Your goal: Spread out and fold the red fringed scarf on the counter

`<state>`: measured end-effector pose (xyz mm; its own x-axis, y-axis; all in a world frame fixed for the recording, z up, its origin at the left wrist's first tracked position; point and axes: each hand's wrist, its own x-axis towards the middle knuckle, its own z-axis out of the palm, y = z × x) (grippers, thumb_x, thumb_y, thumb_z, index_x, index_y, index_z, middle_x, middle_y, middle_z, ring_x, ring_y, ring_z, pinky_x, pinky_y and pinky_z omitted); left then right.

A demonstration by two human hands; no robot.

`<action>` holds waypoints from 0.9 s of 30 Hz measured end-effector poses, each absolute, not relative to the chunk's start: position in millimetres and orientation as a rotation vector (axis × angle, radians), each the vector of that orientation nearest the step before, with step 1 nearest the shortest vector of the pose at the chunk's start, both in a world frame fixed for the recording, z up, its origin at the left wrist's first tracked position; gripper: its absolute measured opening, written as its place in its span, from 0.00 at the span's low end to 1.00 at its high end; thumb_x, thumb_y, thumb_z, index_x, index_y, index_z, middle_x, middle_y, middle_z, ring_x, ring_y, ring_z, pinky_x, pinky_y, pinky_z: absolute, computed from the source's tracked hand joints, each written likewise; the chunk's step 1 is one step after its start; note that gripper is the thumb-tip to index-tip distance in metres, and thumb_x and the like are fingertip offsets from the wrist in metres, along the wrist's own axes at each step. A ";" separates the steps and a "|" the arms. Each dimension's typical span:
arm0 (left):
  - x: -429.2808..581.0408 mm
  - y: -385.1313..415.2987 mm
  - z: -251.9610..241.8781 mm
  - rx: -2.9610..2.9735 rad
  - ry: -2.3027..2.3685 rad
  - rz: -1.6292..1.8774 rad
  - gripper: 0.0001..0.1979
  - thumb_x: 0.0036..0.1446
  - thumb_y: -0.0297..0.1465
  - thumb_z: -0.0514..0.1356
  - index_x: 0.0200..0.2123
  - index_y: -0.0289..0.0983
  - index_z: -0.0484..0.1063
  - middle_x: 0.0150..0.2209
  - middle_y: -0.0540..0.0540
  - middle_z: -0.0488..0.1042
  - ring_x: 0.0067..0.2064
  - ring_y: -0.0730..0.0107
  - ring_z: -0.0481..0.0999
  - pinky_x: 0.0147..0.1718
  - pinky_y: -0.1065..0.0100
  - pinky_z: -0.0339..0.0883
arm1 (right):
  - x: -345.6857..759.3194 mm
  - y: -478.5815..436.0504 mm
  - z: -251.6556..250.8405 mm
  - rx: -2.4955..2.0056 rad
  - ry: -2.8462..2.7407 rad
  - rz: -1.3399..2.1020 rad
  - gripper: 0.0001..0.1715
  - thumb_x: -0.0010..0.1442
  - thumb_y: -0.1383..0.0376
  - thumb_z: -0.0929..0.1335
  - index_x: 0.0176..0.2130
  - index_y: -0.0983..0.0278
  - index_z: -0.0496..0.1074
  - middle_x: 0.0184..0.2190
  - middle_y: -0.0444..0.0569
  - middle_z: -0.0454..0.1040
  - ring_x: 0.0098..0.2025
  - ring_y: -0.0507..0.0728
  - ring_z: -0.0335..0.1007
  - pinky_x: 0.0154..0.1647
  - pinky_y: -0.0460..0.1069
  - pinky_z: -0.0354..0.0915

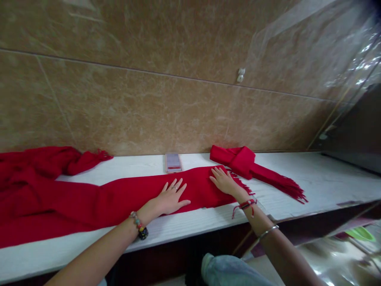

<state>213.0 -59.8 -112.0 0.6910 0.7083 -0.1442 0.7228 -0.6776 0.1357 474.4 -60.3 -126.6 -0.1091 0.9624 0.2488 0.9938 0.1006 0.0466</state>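
A long red scarf (119,200) lies stretched along the white tabletop, its fringed end to the right and its left part loosely rumpled. My left hand (172,197) rests flat on the middle of the cloth, fingers spread, with a ring on one finger. Near the fringe, my right hand (223,180) is also laid flat on the scarf, palm down. Just behind that end sits a second red scarf (245,161), folded over itself, with its fringed tail pointing right.
A phone (173,163) lies at the back of the white table (297,174), against the brown tiled wall (149,107). More bunched red fabric (56,157) is at the far left. A dark grey object (357,131) stands at the right end. A green basin (360,233) is low on the right.
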 end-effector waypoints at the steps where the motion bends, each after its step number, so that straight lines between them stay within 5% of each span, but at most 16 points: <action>1: 206.5 -57.4 -107.8 2.716 1.185 -0.125 0.37 0.55 0.53 0.40 0.62 0.37 0.41 0.63 0.40 0.33 0.63 0.55 0.31 0.57 0.48 0.36 | 465.0 -58.0 -122.3 -1.936 -2.181 -0.296 0.26 0.63 0.60 0.54 0.56 0.68 0.57 0.58 0.61 0.55 0.61 0.64 0.44 0.55 0.66 0.49; 8: 104.9 -23.8 -74.1 2.568 1.772 -0.098 0.30 0.58 0.45 0.43 0.60 0.38 0.48 0.63 0.40 0.39 0.63 0.51 0.37 0.56 0.49 0.40 | 343.9 -58.6 -110.2 -1.225 -2.473 -0.026 0.28 0.62 0.57 0.54 0.57 0.69 0.56 0.57 0.59 0.57 0.60 0.59 0.47 0.58 0.57 0.50; 14: 17.4 -30.4 -76.1 2.428 1.736 -0.330 0.31 0.56 0.44 0.43 0.60 0.34 0.49 0.62 0.37 0.47 0.62 0.58 0.46 0.56 0.61 0.44 | 270.7 -69.3 -127.0 -1.065 -2.687 0.098 0.33 0.61 0.53 0.56 0.60 0.68 0.50 0.60 0.58 0.50 0.62 0.62 0.42 0.58 0.59 0.48; 19: -16.2 -41.3 -91.0 2.364 1.719 -0.303 0.34 0.55 0.48 0.44 0.61 0.38 0.44 0.63 0.38 0.42 0.63 0.55 0.40 0.56 0.60 0.44 | 260.5 -68.9 -130.1 -1.044 -2.758 0.101 0.29 0.63 0.54 0.52 0.59 0.65 0.53 0.60 0.55 0.51 0.62 0.61 0.43 0.58 0.61 0.46; 27: -13.5 -46.7 -85.8 2.331 1.969 -0.277 0.31 0.55 0.49 0.44 0.59 0.40 0.52 0.62 0.37 0.47 0.62 0.50 0.43 0.54 0.49 0.45 | 263.7 -65.5 -133.9 -1.055 -2.770 0.117 0.30 0.63 0.54 0.53 0.60 0.64 0.52 0.61 0.54 0.51 0.62 0.59 0.42 0.59 0.59 0.44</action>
<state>-13.5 -46.7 -85.8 0.1590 0.9694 -0.1871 0.9834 -0.1723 -0.0572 263.7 -65.5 -133.9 -0.7337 0.6660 0.1348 0.6523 0.7459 -0.1349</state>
